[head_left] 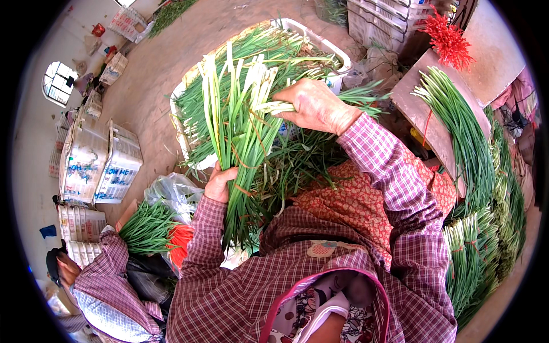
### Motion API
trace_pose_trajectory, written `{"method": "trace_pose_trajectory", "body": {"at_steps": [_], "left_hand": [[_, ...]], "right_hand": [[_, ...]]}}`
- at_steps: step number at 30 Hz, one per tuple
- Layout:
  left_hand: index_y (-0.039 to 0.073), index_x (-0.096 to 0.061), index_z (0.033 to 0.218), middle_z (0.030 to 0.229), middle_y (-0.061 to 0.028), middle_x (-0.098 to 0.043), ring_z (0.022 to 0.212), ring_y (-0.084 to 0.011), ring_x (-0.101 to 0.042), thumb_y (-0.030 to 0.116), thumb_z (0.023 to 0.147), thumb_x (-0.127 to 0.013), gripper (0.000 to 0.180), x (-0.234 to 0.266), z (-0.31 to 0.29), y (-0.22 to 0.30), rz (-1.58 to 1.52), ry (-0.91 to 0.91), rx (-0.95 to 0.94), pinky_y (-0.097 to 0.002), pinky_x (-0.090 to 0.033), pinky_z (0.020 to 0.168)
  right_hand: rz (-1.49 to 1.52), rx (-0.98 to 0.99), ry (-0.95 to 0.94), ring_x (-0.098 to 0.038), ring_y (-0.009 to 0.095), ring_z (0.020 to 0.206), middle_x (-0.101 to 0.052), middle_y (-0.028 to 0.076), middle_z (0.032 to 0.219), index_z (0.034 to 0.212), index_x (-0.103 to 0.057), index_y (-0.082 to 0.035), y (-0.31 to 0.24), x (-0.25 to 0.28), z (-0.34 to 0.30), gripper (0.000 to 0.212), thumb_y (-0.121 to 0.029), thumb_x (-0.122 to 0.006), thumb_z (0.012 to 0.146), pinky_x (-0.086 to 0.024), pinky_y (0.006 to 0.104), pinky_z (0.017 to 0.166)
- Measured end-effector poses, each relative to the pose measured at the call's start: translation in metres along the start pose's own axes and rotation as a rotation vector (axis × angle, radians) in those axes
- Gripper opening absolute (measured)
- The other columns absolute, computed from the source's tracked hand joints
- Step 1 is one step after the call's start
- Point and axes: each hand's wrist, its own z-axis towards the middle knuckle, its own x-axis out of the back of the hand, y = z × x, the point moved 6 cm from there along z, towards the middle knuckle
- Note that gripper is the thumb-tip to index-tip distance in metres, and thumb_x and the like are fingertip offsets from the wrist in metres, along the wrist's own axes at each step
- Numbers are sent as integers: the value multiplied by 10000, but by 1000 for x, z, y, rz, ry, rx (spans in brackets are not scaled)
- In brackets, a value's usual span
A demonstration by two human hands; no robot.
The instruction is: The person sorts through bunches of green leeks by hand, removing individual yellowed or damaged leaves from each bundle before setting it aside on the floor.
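My left hand (222, 182) is closed round the lower part of a loose bunch of garlic chives (247, 146), held upright over my lap with pale stem ends up and green leaves hanging down. A few brown, dried leaves cross the bunch. On its right side, my right hand (314, 106) pinches several pale stem ends between thumb and fingers. Just beyond the bunch stands a white crate (343, 64) heaped with more chives (257, 43). Loose green leaves (303, 166) lie between the crate and my patterned red apron (354, 197).
At the right, a tied chive bundle (463, 126) lies on a board (409, 97) below red ties (449, 43). Bundles (466, 257) are piled beside me. White crates (377, 23) stand behind; boxes (86, 163) stand left. A person (111, 274) sits lower left beside chives (150, 228).
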Motion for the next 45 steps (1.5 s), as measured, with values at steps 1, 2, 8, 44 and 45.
{"method": "trace_pose_trajectory", "body": {"at_steps": [1, 2, 8, 44, 45], "left_hand": [[15, -407, 1216, 1100, -136, -546, 959, -242, -556, 108, 658, -618, 604, 0, 0, 0, 3, 20, -4, -344, -483, 786], [15, -409, 1214, 1098, -135, -547, 958, -241, -556, 108, 661, -615, 598, -1, 0, -1, 6, 38, -7, -344, -483, 785], [38, -386, 1226, 1110, -107, -526, 962, -230, -540, 127, 664, -642, 623, 4, -2, -11, -79, 38, 95, -345, -457, 811], [-98, -427, 1139, 1069, -239, -537, 925, -361, -565, 167, 678, -600, 559, -3, -7, 0, -111, 46, 21, -480, -446, 832], [-72, -452, 1124, 1031, -219, -558, 908, -349, -574, 124, 681, -599, 506, -3, -5, 1, -135, 30, 15, -491, -459, 809]], "right_hand": [[20, -20, 12, -596, 308, 669, -590, 111, 654, 828, -584, -93, 3, -2, 0, 202, -262, -608, 718, -472, 420, 584], [-52, -35, 22, -596, 306, 651, -588, 115, 646, 804, -571, -79, 2, -3, 0, 187, -242, -598, 716, -472, 417, 574], [-337, -128, 211, -562, 224, 459, -553, 108, 602, 755, -445, -41, 10, -12, -2, 67, -93, -486, 740, -450, 336, 389], [527, -465, 1158, -583, 109, 732, -612, 92, 833, 959, -556, -68, 86, 149, -112, 281, -320, -555, 835, -472, 245, 659], [484, -540, 1066, -577, 99, 703, -612, 78, 809, 954, -564, -67, 88, 140, -106, 260, -295, -564, 830, -469, 237, 633]]}}
